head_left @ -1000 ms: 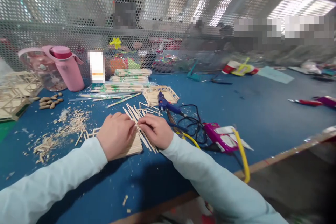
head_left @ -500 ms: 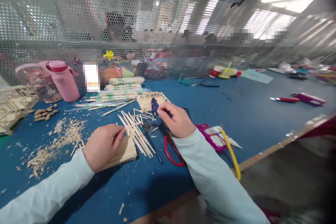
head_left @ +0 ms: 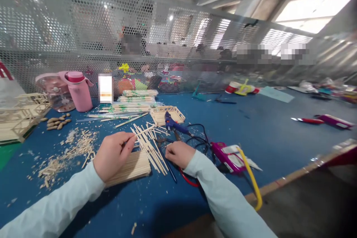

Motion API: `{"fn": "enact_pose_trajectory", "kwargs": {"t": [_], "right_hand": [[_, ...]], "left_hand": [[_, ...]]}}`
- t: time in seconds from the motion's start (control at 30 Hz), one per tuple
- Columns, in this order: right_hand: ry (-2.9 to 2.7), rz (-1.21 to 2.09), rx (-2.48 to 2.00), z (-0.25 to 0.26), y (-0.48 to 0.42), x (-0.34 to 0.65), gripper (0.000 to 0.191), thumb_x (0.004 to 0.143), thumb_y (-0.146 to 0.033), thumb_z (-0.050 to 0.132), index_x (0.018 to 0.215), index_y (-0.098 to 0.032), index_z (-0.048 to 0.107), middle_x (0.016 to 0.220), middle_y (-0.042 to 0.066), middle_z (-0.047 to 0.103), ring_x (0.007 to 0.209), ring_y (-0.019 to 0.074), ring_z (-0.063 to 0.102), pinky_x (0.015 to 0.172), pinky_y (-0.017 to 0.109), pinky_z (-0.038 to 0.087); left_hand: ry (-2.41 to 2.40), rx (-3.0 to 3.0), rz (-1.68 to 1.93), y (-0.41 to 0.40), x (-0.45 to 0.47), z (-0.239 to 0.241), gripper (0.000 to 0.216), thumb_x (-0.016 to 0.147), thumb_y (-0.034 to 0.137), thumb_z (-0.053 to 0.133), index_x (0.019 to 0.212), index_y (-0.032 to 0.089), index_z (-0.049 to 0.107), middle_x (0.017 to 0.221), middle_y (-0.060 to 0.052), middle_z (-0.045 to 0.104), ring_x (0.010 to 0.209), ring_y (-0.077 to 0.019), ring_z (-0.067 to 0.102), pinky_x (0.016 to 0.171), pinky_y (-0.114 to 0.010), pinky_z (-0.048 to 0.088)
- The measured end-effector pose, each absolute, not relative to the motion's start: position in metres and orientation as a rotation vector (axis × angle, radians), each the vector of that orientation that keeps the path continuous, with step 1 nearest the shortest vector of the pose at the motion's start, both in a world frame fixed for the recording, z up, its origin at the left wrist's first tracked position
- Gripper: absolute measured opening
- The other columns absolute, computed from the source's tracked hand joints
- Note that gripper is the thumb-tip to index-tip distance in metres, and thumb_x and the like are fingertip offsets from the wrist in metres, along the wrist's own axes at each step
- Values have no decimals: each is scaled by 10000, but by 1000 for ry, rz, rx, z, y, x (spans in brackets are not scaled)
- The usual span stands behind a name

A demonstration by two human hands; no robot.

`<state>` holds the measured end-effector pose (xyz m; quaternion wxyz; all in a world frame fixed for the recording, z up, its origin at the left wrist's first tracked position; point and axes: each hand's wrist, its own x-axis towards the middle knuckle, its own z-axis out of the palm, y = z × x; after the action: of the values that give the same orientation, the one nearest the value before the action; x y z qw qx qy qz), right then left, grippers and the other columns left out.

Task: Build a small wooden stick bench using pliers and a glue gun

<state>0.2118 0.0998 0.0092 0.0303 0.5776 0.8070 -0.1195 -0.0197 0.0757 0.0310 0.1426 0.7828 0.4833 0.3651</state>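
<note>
A red handle (head_left: 190, 181) shows beside the right hand (head_left: 180, 154), fingers curled; whether they grip anything, I cannot tell. A stick panel (head_left: 136, 166) lies below the left hand (head_left: 113, 156), whose thumb and fingers pinch a thin stick (head_left: 145, 131) over loose sticks (head_left: 151, 151). Beyond sits a blue glue gun (head_left: 177, 125), then packaged sticks (head_left: 139, 99)

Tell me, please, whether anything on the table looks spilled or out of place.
Wood scraps lie strewn left of the left hand, like spilled debris; apparent peanuts sit near the pink bottle, odd on a work table.
</note>
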Motion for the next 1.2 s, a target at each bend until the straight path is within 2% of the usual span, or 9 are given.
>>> {"fn": "enact_pose_trajectory", "kwargs": {"t": [0.23,0.37,0.5,0.63,0.73,0.87,1.0,1.1,1.2], "right_hand": [[2364,-265,1877,6,71,205,142,642,-237,598,775,-190,617,738,63,670,698,207,598,543,258,288],[2312,-229,1915,9,64,203,92,694,-180,505,720,-166,592,734,97,670,709,233,610,555,283,276],[2317,-182,2073,16,66,208,258,760,-105,390,974,-140,529,788,100,663,711,219,611,594,291,308],[2589,-309,2428,28,66,214,141,841,-214,376,954,-177,453,661,23,576,621,176,555,606,282,355],[2871,-801,2666,43,64,213,180,868,-379,407,931,-210,414,520,-60,416,447,120,398,487,250,329],[2802,-2395,2281,66,65,198,273,816,-481,513,916,-257,393,497,-108,298,382,66,186,356,174,209],[2314,-3377,1500,72,74,178,276,785,-430,591,928,-258,430,473,-120,209,394,58,92,335,133,175],[2121,-3543,1078,59,85,168,264,793,-419,591,967,-244,496,458,-116,236,381,52,126,335,122,214],[2123,-3499,872,44,91,163,272,766,-380,625,980,-225,562,595,-55,492,469,56,406,434,150,379]], "left_hand": [[1379,2298,1097,73,-22,36,301,866,322,425,802,186,685,685,-41,676,614,-148,595,584,-237,418],[1388,2283,1122,72,-23,38,286,865,308,428,835,169,676,729,-52,685,639,-150,600,598,-239,427],[1370,2253,1175,72,-22,41,268,866,308,436,850,170,664,688,-38,660,616,-142,582,601,-240,441],[1261,2223,1348,68,-22,44,244,876,264,423,846,164,643,792,-63,630,753,-156,590,681,-256,460],[1179,2234,1430,65,-22,45,225,872,249,431,838,181,643,1111,-114,559,1035,-205,535,838,-324,448],[1095,2185,1274,65,-21,42,228,877,287,429,847,203,639,1405,-91,359,1310,-252,300,987,-412,364],[993,2137,1099,65,-20,45,266,892,296,397,792,198,624,1045,-82,616,1104,-206,513,922,-363,407],[1026,2132,1163,64,-22,53,271,897,292,386,758,194,596,764,-24,600,780,-150,553,739,-286,439],[1037,2148,1187,61,-25,58,267,897,281,386,732,191,574,695,-4,572,694,-134,502,664,-254,405]]}}
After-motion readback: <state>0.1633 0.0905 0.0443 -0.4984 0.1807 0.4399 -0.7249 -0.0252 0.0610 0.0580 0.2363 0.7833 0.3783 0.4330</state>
